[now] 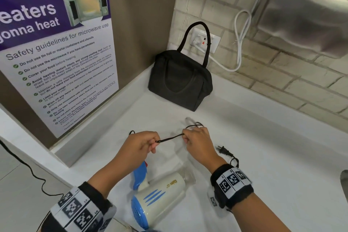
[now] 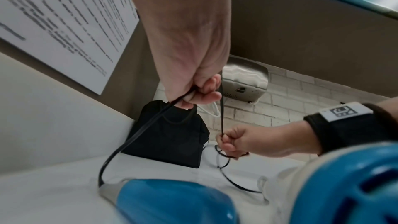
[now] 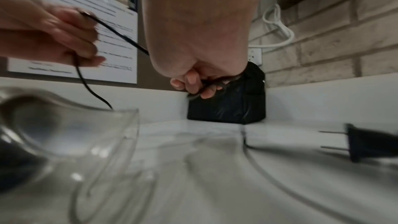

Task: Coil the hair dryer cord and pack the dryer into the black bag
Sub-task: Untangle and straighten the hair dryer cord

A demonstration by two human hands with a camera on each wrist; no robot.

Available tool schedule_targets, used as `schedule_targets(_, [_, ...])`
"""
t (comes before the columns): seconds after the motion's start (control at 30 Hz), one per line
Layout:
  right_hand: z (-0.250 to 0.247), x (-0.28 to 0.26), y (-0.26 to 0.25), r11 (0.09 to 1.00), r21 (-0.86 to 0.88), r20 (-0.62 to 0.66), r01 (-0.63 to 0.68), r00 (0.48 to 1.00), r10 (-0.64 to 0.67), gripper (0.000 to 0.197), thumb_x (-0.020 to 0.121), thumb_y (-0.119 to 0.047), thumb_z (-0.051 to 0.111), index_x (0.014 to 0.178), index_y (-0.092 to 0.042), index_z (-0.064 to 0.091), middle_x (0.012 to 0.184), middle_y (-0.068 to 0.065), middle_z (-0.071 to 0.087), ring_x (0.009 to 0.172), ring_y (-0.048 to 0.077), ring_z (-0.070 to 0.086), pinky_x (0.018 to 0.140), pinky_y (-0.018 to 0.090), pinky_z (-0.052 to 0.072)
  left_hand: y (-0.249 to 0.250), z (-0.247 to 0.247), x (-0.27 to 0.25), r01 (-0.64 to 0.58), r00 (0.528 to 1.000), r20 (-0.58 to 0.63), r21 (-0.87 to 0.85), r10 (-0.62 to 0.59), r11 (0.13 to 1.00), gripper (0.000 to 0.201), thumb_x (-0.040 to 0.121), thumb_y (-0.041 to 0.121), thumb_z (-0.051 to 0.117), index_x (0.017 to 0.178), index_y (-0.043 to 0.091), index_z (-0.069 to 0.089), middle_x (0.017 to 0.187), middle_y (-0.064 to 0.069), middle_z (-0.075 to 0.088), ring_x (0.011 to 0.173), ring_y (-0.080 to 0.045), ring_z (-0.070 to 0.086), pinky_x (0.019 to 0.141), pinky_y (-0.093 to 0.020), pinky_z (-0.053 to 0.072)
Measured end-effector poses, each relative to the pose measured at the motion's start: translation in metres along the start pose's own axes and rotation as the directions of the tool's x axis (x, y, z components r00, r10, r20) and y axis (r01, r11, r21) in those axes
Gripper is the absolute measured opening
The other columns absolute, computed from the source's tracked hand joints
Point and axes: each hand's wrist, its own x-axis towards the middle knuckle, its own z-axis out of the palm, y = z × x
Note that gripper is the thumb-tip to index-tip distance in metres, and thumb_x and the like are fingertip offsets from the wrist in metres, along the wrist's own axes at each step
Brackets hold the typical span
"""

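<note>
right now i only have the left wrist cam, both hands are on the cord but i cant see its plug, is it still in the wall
Observer: No. The black cord ends in a plug lying loose on the counter, just right of the right hand.
Operator: ok so whats that white cable behind the bag
Observer: The white cable is plugged into the socket behind the bag and runs up to the metal hand dryer on the wall.
Operator: which way does the nozzle point
Observer: The hair dryer lies on its side under the wrists, its clear nozzle pointing right, toward the plug.
</note>
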Motion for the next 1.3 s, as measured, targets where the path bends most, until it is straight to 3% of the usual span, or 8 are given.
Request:
schedule_targets(0.17, [0.010, 0.002, 0.010, 0.997, 0.052, 0.060, -0.055, 0.997, 0.052, 0.027, 0.076, 0.006, 0.043, 0.064, -0.018, 0.038, 0.053, -0.010, 0.029, 0.062, 0.015, 0.037, 0.079, 0.025, 0.022, -0.002, -0.011, -0.008, 0.036, 0.999, -0.022, -0.069, -0.038, 0.997, 0.065, 0.075, -0.018, 0.037, 0.053, 0.042, 0.050, 0.057, 0.014, 0.056, 0.061, -0.005, 0.048, 0.064, -0.015, 0.040])
schedule_targets(0.33, [0.015, 0.004, 0.017, 0.995, 0.080, 0.051, -0.061, 0.997, 0.057, 0.031, 0.080, 0.004, 0.046, 0.063, -0.020, 0.038, 0.052, -0.011, 0.031, 0.061, 0.015, 0.038, 0.078, 0.027, 0.024, -0.004, -0.024, -0.010, 0.096, 0.991, -0.063, -0.254, -0.115, 0.962, 0.036, 0.069, 0.011, 0.036, 0.050, 0.037, 0.051, 0.052, 0.014, 0.054, 0.067, -0.022, 0.049, 0.072, -0.034, 0.041])
schedule_targets(0.53, [0.012, 0.010, 0.024, 0.983, 0.165, 0.032, -0.077, 0.997, 0.072, 0.037, 0.076, 0.010, 0.044, 0.059, -0.023, 0.036, 0.051, -0.012, 0.032, 0.054, 0.003, 0.032, 0.074, 0.027, 0.026, -0.022, -0.032, 0.008, 0.118, 0.955, -0.196, -0.430, -0.221, 0.895, 0.054, 0.092, -0.003, 0.039, 0.049, 0.027, 0.051, 0.052, 0.008, 0.055, 0.061, -0.006, 0.050, 0.075, -0.025, 0.038])
schedule_targets(0.67, [0.008, 0.008, 0.024, 0.934, 0.347, 0.024, -0.082, 0.997, 0.079, 0.043, 0.072, 0.015, 0.038, 0.058, -0.025, 0.036, 0.056, -0.009, 0.039, 0.060, 0.011, 0.040, 0.070, 0.028, 0.032, -0.037, -0.035, 0.026, 0.164, 0.888, -0.286, -0.533, -0.360, 0.830, 0.046, 0.098, -0.001, 0.029, 0.063, 0.018, 0.052, 0.042, 0.011, 0.049, 0.056, -0.008, 0.048, 0.078, -0.027, 0.038])
schedule_targets(0.8, [-0.013, -0.001, 0.025, 0.830, 0.544, 0.034, -0.125, 0.991, 0.127, 0.037, 0.075, 0.017, 0.035, 0.060, -0.018, 0.039, 0.060, -0.005, 0.040, 0.056, 0.004, 0.037, 0.056, 0.014, 0.030, -0.043, -0.040, 0.038, 0.206, 0.863, -0.274, -0.579, -0.425, 0.789, 0.044, 0.097, -0.004, 0.026, 0.064, 0.013, 0.049, 0.050, 0.007, 0.044, 0.046, 0.000, 0.049, 0.073, -0.023, 0.040])
schedule_targets(0.9, [-0.022, 0.002, 0.033, 0.745, 0.638, 0.036, -0.197, 0.973, 0.226, 0.038, 0.087, 0.008, 0.036, 0.060, -0.018, 0.042, 0.061, -0.003, 0.038, 0.057, 0.008, 0.034, 0.055, 0.018, 0.028, -0.040, -0.032, 0.039, 0.242, 0.863, -0.225, -0.600, -0.452, 0.762, 0.044, 0.098, -0.004, 0.026, 0.064, 0.012, 0.049, 0.056, 0.000, 0.040, 0.046, -0.002, 0.047, 0.063, -0.013, 0.045])
schedule_targets(1.17, [-0.036, 0.006, 0.023, 0.481, 0.860, 0.053, -0.170, 0.967, 0.248, 0.056, 0.096, 0.000, 0.039, 0.048, -0.028, 0.044, 0.053, -0.016, 0.035, 0.054, 0.004, 0.030, 0.062, 0.023, 0.025, -0.052, -0.025, 0.038, 0.454, 0.816, -0.140, -0.444, -0.561, 0.772, 0.043, 0.085, -0.011, 0.026, 0.059, 0.015, 0.049, 0.052, 0.003, 0.042, 0.055, -0.016, 0.043, 0.072, -0.028, 0.038])
schedule_targets(1.3, [-0.048, 0.007, 0.012, 0.705, 0.676, 0.045, -0.211, 0.968, 0.247, 0.042, 0.097, -0.008, 0.036, 0.057, -0.023, 0.041, 0.058, -0.006, 0.037, 0.056, 0.010, 0.034, 0.059, 0.022, 0.030, -0.045, -0.022, 0.034, 0.429, 0.874, -0.221, -0.070, -0.434, 0.900, 0.035, 0.086, -0.007, 0.036, 0.076, 0.016, 0.060, 0.070, -0.005, 0.057, 0.072, -0.025, 0.056, 0.066, -0.027, 0.041])
